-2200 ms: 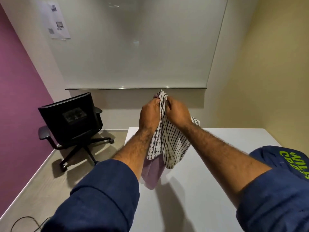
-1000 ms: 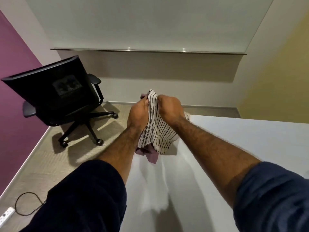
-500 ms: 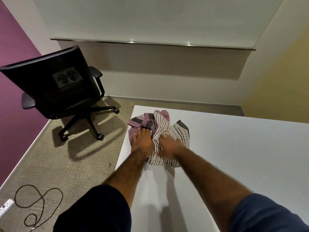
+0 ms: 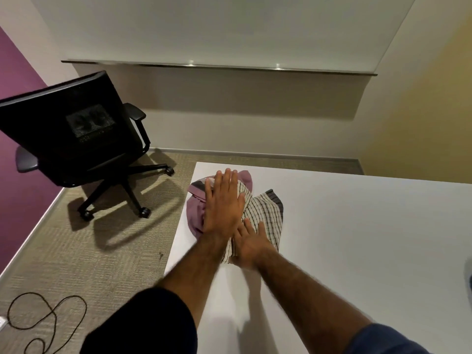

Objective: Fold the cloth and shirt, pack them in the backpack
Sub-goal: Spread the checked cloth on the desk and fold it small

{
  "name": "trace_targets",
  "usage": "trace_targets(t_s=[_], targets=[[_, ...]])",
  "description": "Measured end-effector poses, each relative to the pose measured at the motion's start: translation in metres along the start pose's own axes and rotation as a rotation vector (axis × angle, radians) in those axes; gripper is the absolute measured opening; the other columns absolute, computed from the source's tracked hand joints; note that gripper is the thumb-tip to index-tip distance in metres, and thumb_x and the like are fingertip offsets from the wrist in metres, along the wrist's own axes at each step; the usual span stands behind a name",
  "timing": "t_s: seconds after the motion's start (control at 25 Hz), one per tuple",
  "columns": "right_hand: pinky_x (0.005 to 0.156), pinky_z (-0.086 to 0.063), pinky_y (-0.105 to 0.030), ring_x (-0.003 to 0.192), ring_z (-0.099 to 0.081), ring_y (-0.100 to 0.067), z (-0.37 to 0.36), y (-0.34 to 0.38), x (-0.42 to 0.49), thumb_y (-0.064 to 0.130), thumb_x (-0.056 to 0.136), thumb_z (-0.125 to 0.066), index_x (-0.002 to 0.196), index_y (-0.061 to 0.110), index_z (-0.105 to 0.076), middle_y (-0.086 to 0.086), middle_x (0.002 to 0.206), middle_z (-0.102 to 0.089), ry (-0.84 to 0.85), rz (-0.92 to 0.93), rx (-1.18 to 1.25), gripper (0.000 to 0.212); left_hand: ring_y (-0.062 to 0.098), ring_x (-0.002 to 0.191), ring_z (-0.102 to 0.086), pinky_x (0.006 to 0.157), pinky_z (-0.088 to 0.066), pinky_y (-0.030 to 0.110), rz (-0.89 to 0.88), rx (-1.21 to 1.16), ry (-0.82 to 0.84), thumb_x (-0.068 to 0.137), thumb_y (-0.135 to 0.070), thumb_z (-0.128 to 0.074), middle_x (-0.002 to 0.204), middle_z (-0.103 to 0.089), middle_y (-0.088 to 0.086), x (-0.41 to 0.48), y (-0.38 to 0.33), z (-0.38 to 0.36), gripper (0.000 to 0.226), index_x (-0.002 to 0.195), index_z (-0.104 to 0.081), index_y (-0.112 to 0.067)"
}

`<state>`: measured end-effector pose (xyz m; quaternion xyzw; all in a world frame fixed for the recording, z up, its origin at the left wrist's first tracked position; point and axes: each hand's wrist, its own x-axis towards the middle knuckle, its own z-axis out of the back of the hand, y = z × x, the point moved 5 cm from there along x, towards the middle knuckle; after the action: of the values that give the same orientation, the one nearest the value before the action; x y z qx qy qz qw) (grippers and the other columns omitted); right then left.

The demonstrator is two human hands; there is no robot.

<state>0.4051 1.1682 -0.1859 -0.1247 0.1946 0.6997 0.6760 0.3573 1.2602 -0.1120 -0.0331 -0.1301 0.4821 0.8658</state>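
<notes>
Currently the left hand (image 4: 224, 208) and right hand (image 4: 251, 245), fingers straight, are flattening the checked cloth (image 4: 268, 213) at the table's (image 4: 357, 238) eleven o'clock corner; neat folding is probably coming next.

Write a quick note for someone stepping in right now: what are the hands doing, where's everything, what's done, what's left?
Left hand: open, pressed flat on the mauve fabric.
Right hand: open, flat on the striped cloth, at its near edge.
Things: striped cloth and mauve fabric lie bunched together at the far left corner of the white table; I cannot tell if they are one piece. No backpack plainly in view.
Done: bundle laid down, loosely folded at best.
Left: finish folding, then pack the backpack.
</notes>
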Motion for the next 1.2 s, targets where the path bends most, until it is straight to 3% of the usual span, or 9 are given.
trace_targets(t_s=[0.12,0.32,0.52,0.6,0.68,0.8,0.88,1.04,1.2], targets=[[0.121,0.003,-0.063,0.156,0.002,-0.031,0.011,-0.006,-0.016,0.051,0.101,-0.044,0.162,0.014,-0.008,-0.01,0.17,-0.004,-0.092,0.047,0.044,0.079,0.03,0.157,-0.01,0.125,0.001,0.053,-0.035,0.111,0.26,0.107,-0.048,-0.035,0.17,-0.019,0.009,0.032,0.003,-0.015,0.066,0.162,-0.018,-0.016],[0.122,-0.001,-0.063,0.152,-0.018,-0.032,0.019,-0.031,-0.044,0.048,0.105,-0.034,0.153,0.016,-0.036,-0.012,0.161,-0.031,-0.201,0.077,0.027,0.058,0.031,0.145,-0.036,0.124,0.002,0.059,-0.086,0.213,0.321,0.102,-0.029,-0.052,0.149,-0.05,0.01,0.045,0.008,-0.018,0.046,0.146,-0.044,-0.02],[0.122,-0.002,-0.063,0.148,-0.027,-0.033,0.029,-0.045,-0.067,0.042,0.105,-0.036,0.139,0.011,-0.054,-0.014,0.155,-0.042,-0.263,0.029,-0.019,0.05,0.032,0.148,-0.031,0.124,-0.001,0.065,-0.107,0.155,0.465,0.09,-0.016,-0.063,0.153,-0.044,0.01,0.051,-0.005,-0.018,0.061,0.147,-0.043,-0.024],[0.121,-0.003,-0.064,0.147,-0.029,-0.033,0.035,-0.051,-0.077,0.041,0.104,-0.038,0.136,0.012,-0.057,-0.014,0.154,-0.043,-0.287,0.027,-0.045,0.048,0.032,0.142,-0.04,0.124,-0.003,0.065,-0.081,0.108,0.485,0.087,-0.017,-0.067,0.142,-0.052,0.008,0.056,-0.009,-0.017,0.052,0.137,-0.052,-0.026],[0.121,-0.004,-0.064,0.147,-0.031,-0.032,0.041,-0.063,-0.089,0.04,0.104,-0.038,0.135,0.012,-0.058,-0.014,0.153,-0.044,-0.301,0.001,-0.053,0.047,0.029,0.133,-0.047,0.124,-0.009,0.063,-0.082,0.121,0.46,0.085,-0.014,-0.068,0.131,-0.058,0.004,0.057,-0.012,-0.014,0.036,0.117,-0.062,-0.03],[0.121,-0.001,-0.063,0.146,-0.033,-0.032,0.055,-0.079,-0.103,0.039,0.103,-0.042,0.141,0.014,-0.05,-0.013,0.152,-0.044,-0.331,-0.06,-0.055,0.046,0.027,0.132,-0.048,0.125,-0.013,0.059,-0.13,0.06,0.399,0.082,-0.008,-0.069,0.126,-0.062,0.0,0.047,-0.02,-0.001,0.034,0.096,-0.058,-0.036],[0.12,0.0,-0.063,0.146,-0.032,-0.03,0.066,-0.083,-0.109,0.037,0.102,-0.048,0.148,0.017,-0.041,-0.011,0.154,-0.042,-0.368,-0.096,-0.024,0.051,0.032,0.142,-0.04,0.124,-0.016,0.058,-0.18,0.0,0.368,0.083,-0.003,-0.065,0.128,-0.061,0.003,0.033,-0.031,0.013,0.034,0.097,-0.057,-0.032],[0.121,-0.002,-0.061,0.151,-0.023,-0.026,0.089,-0.071,-0.118,0.037,0.094,-0.066,0.159,0.027,-0.016,-0.007,0.163,-0.028,-0.409,-0.103,0.168,0.083,0.031,0.152,-0.025,0.125,-0.016,0.056,-0.329,-0.088,0.345,0.093,-0.009,-0.057,0.137,-0.054,0.002,0.003,-0.057,0.052,0.035,0.113,-0.06,-0.036],[0.122,-0.006,-0.058,0.153,-0.015,-0.023,0.112,-0.065,-0.137,0.036,0.09,-0.071,0.154,0.028,-0.034,-0.002,0.166,-0.022,-0.447,-0.097,0.332,0.074,0.022,0.137,-0.045,0.127,-0.013,0.052,-0.442,-0.15,0.336,0.09,-0.016,-0.054,0.12,-0.063,-0.001,-0.017,-0.065,0.094,0.04,0.122,-0.064,-0.036]])
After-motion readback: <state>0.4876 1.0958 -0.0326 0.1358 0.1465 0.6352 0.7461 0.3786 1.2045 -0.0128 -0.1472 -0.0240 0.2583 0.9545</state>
